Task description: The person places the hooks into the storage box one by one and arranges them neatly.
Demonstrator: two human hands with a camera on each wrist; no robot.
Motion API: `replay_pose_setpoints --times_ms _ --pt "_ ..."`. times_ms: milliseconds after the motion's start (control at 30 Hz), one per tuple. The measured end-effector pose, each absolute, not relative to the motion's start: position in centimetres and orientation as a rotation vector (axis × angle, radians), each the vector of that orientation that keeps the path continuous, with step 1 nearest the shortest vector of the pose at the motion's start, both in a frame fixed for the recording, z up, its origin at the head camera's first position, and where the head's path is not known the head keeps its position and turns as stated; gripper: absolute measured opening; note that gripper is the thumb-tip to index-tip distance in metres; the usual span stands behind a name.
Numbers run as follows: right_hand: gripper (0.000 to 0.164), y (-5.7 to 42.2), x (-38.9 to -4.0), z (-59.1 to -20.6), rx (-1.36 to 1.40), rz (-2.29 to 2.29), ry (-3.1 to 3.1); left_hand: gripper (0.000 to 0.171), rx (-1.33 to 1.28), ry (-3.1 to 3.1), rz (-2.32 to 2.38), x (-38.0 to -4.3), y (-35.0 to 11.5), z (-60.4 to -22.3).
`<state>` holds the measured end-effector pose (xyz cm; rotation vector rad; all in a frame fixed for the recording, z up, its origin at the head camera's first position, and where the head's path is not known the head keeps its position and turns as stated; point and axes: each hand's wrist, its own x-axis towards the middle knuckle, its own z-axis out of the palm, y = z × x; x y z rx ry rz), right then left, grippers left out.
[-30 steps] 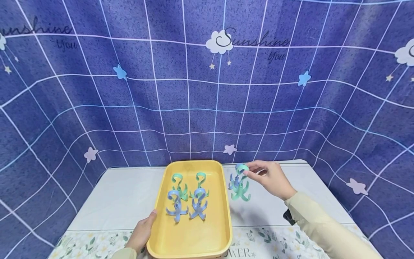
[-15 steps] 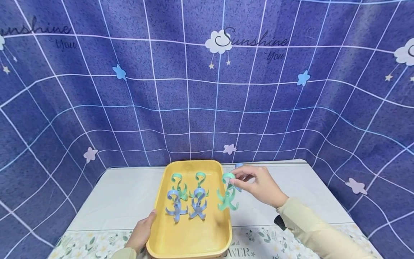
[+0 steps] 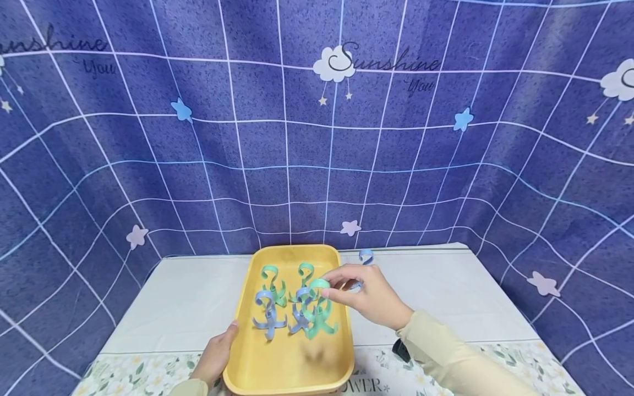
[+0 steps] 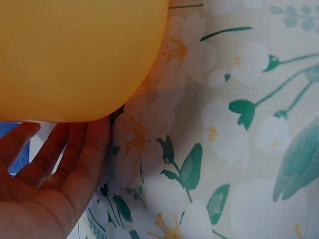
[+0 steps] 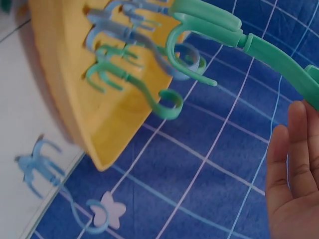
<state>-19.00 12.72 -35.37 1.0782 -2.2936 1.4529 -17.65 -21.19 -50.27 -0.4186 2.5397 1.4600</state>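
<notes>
My right hand [image 3: 373,297] pinches the curled top of a green four-pronged plastic hook [image 3: 321,322] and holds it upright over the yellow tray [image 3: 292,371]. The hook's prongs point down, and it overlaps one of the purple-blue hooks in the head view. In the right wrist view the held green hook [image 5: 207,20] crosses the top. My left hand [image 3: 215,352] holds the tray's left side, fingertips tucked at its edge and partly hidden. Inside the tray stand two green hooks [image 3: 274,291] at the back and two purple-blue hooks [image 3: 269,316] before them.
One blue hook [image 3: 366,255] stands on the white tabletop right of the tray, mostly hidden behind my right hand. The right wrist view shows that blue hook [image 5: 40,169] whole. A blue curtain [image 3: 317,187] closes off the back and sides; floral cloth [image 3: 148,368] covers the front.
My right hand has carried the green hook leftward from beside the blue hook, across the tray's right rim, to over the tray. My left hand has stayed at the tray's side.
</notes>
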Motion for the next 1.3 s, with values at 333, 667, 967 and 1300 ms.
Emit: replay_pose_setpoints --times_ms 333,667,967,1300 --pt "0.016 8.9 -18.5 -36.4 1.166 1.501 -2.33 0.087 -0.435 2.54 1.482 -17.5 -20.9 -50.0" --pt "0.017 5.2 -18.0 -37.6 1.236 1.548 -2.393 0.084 -0.428 2.558 1.489 -17.4 -20.9 -49.9" --pt "0.013 3.3 -18.0 -38.9 1.239 1.596 -2.468 0.083 -0.418 2.562 1.501 -17.4 -20.8 -50.0" --pt "0.013 2.0 -18.1 -40.0 1.132 1.608 -2.59 0.078 -0.389 2.583 1.488 -17.4 -20.8 -50.0"
